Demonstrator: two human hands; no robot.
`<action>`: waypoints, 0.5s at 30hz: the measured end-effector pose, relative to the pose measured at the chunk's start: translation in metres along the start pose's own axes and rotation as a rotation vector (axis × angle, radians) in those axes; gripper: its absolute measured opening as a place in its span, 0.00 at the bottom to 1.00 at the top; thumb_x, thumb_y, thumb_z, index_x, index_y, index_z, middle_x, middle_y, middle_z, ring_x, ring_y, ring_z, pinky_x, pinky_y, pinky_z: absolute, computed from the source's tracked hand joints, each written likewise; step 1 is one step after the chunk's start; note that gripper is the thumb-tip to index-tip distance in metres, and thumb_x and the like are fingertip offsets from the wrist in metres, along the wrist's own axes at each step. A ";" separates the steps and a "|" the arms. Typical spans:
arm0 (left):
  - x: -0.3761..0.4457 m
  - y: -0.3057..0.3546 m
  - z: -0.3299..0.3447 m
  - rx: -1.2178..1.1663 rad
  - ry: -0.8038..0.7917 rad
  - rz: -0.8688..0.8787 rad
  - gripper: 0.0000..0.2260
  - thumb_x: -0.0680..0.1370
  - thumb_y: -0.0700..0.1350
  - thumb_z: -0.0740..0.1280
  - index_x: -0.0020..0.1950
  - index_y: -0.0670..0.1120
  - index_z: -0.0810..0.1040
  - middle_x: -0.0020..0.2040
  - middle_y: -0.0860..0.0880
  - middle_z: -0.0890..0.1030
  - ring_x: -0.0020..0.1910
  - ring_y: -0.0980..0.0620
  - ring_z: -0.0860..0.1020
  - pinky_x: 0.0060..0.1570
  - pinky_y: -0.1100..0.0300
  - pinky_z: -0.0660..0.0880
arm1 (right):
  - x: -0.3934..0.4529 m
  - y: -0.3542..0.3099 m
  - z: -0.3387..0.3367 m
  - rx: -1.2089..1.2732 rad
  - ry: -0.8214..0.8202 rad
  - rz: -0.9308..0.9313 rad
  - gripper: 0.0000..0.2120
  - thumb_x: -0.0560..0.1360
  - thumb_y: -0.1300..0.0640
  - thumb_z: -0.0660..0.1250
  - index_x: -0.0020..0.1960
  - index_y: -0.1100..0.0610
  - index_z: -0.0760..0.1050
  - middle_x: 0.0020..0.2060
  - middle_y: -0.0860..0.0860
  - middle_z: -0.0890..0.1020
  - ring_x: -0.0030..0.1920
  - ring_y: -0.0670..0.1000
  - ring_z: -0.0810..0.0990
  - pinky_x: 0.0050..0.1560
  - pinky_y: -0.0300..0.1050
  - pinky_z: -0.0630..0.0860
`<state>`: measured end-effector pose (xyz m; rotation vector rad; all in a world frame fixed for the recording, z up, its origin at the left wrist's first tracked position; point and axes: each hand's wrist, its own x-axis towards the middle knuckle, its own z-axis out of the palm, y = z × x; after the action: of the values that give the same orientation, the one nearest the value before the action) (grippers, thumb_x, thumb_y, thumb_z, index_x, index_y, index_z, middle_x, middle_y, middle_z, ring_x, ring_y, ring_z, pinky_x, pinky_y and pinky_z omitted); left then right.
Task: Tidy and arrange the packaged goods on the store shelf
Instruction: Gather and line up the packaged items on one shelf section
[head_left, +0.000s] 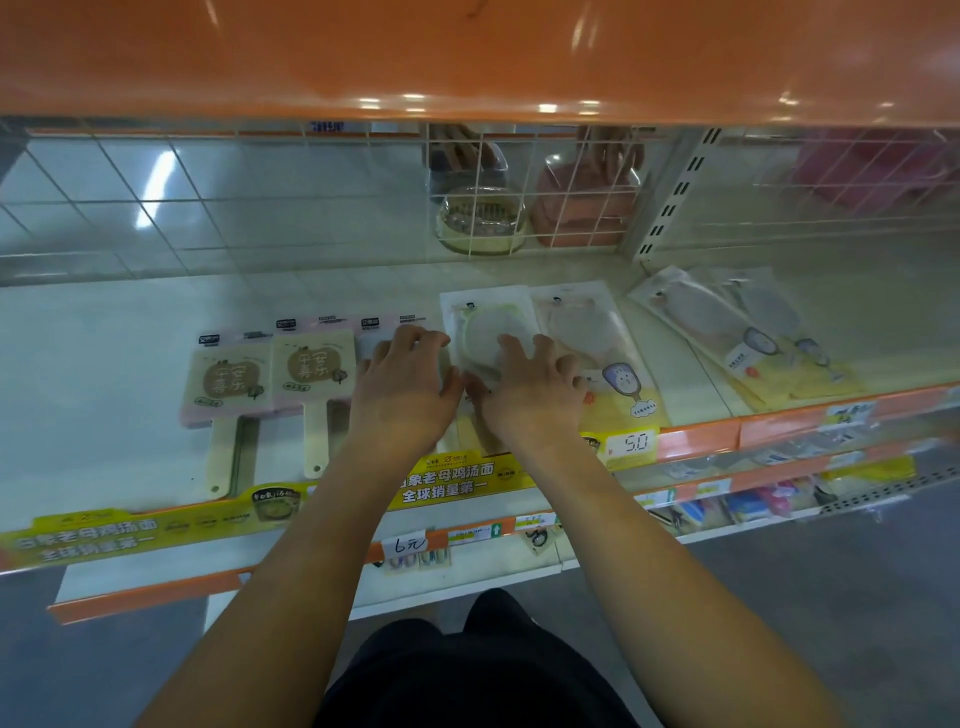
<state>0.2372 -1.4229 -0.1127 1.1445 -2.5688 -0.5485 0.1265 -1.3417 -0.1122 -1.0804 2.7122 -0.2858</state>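
Observation:
On the white shelf (104, 374) lie two pink-backed packets, the left packet (228, 379) and the second packet (314, 366), each holding a cream paddle-shaped board. A third such packet (382, 325) is mostly hidden under my left hand (405, 387), which rests on it with bent fingers. My right hand (530, 392) presses spread fingers on a clear packet with a green-rimmed item (485, 317). Beside that lies a clear packet with a pink item (587, 322). The two thumbs nearly touch.
More clear packets (727, 332) lie fanned at the right of the shelf. A wire grid (524, 171) backs the shelf, with boxed goods behind it. An orange shelf (467, 52) hangs overhead. Yellow label strip (447, 480) and a price tag (631, 442) line the front edge.

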 end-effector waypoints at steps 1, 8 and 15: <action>0.001 0.001 0.002 -0.004 -0.003 0.002 0.17 0.78 0.51 0.62 0.65 0.48 0.72 0.64 0.47 0.72 0.61 0.43 0.72 0.59 0.48 0.71 | 0.000 0.002 -0.002 0.023 0.019 -0.007 0.29 0.77 0.36 0.59 0.73 0.46 0.60 0.73 0.55 0.61 0.70 0.65 0.61 0.66 0.59 0.62; 0.013 0.033 0.015 0.013 -0.013 0.066 0.18 0.78 0.50 0.63 0.66 0.48 0.72 0.64 0.46 0.72 0.61 0.43 0.73 0.58 0.48 0.71 | 0.010 0.036 -0.014 0.146 0.164 -0.029 0.24 0.76 0.44 0.63 0.71 0.47 0.68 0.70 0.53 0.68 0.67 0.62 0.66 0.63 0.57 0.65; 0.027 0.104 0.050 0.035 -0.073 0.098 0.18 0.77 0.50 0.62 0.67 0.51 0.71 0.66 0.48 0.71 0.63 0.43 0.71 0.59 0.50 0.68 | 0.015 0.111 -0.028 0.293 0.270 -0.063 0.19 0.69 0.48 0.60 0.55 0.53 0.81 0.53 0.54 0.80 0.52 0.62 0.78 0.52 0.55 0.77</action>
<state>0.1324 -1.3684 -0.1085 1.0210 -2.6899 -0.5342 0.0361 -1.2705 -0.1149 -1.1099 2.7439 -0.8667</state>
